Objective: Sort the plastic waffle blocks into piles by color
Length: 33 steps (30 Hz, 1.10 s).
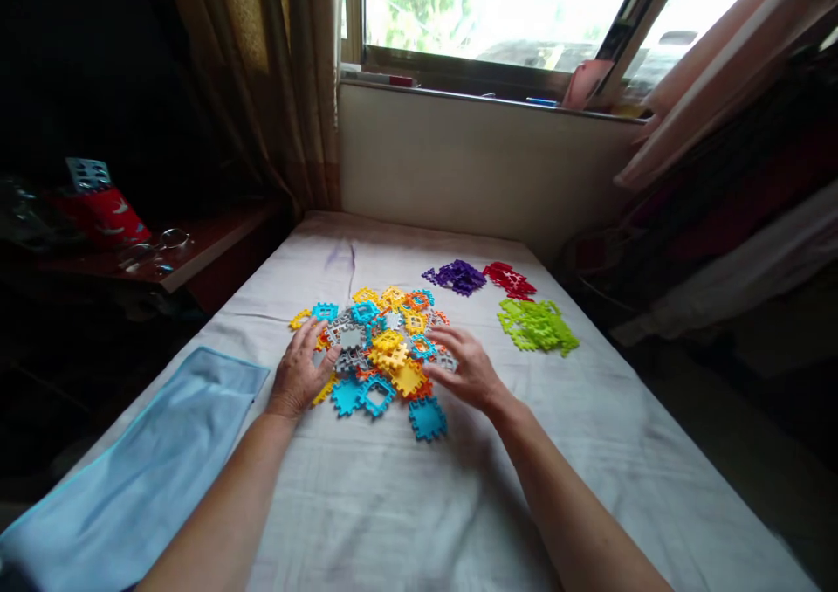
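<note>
A mixed heap of notched plastic building tiles (pixel 388 351) in blue, yellow, orange and grey lies on a pale sheet (pixel 367 505). At the heap's left side rests my left hand (pixel 305 367), fingers spread over grey and orange tiles. My right hand (pixel 466 367) is at the right side, its fingers apart and reaching to the heap's edge. Neither hand grips a tile that I can see. Nearest me, a blue tile (pixel 428 418) sits at the front of the heap. Beyond my right hand are separate piles of purple tiles (pixel 456 277), red tiles (pixel 510 280) and green tiles (pixel 538 326).
A folded blue cloth (pixel 163 452) covers the left part of the sheet. Off to the left, a dark wooden table (pixel 216 238) holds a red container (pixel 111 216) and eyeglasses (pixel 157 247). A window (pixel 477 16) and a wall (pixel 458 164) stand behind.
</note>
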{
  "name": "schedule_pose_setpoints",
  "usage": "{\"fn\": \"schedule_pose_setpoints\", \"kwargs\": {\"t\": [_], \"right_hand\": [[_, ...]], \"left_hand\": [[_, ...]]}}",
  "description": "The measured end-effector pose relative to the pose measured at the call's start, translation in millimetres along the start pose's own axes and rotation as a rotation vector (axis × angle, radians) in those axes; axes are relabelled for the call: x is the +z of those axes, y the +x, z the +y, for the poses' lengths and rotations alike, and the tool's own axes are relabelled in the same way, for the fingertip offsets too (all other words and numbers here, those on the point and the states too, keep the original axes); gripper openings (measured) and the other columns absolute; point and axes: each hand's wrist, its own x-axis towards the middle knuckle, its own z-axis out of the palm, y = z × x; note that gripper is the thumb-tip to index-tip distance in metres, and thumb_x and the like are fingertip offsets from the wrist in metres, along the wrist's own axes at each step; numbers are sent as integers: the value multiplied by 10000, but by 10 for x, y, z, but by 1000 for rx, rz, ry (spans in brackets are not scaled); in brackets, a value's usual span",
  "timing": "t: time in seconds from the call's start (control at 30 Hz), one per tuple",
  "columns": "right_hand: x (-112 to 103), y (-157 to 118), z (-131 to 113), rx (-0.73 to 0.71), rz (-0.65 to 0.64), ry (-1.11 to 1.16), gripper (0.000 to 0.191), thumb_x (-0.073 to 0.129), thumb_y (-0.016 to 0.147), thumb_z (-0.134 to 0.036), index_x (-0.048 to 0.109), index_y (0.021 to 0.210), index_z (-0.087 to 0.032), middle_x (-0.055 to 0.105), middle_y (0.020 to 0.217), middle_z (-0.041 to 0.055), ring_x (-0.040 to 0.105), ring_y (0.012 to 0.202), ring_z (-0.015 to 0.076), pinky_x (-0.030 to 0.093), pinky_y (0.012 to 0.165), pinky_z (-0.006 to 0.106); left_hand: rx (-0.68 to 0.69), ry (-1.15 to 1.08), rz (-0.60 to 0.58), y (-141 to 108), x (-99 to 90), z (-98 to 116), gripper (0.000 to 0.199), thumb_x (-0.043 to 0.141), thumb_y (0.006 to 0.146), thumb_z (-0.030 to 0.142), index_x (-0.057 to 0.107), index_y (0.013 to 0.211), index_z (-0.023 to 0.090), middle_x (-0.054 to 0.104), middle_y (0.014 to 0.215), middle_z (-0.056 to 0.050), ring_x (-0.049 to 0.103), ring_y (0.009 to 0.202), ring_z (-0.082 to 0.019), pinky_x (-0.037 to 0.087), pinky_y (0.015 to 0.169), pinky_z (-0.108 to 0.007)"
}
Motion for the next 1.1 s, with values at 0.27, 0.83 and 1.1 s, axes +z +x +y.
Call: {"fn": "schedule_pose_setpoints", "kwargs": {"t": [0.27, 0.83, 1.1], "right_hand": [[94, -457, -230, 24, -323, -309, 980, 821, 633, -584, 453, 1475, -244, 295, 1588, 199, 245, 1472, 379, 217, 1161, 593], [391, -315, -426, 208, 95, -203, 378, 717, 786, -362, 671, 1131, -215, 675, 1205, 100, 586, 1127, 276, 441, 937, 413], [512, -389, -253, 184, 196, -97, 347, 670, 769, -282, 657, 1109, -214, 659, 1175, 95, 580, 1116, 258, 444, 975, 406]], "left_hand": [[-5, 97, -35, -143, 31, 178, 588, 526, 868, 543, 526, 1342, 195, 447, 1486, -159, 410, 1392, -329, 377, 1128, -501], [-299, -486, 328, -354, -27, 208, 395, 513, 883, 444, 618, 1157, 179, 625, 1257, -135, 587, 1204, -237, 493, 1035, -399], [-367, -580, 226, -381, 24, 192, 435, 556, 849, 441, 590, 1203, 190, 618, 1302, -135, 606, 1174, -235, 502, 1017, -415]]}}
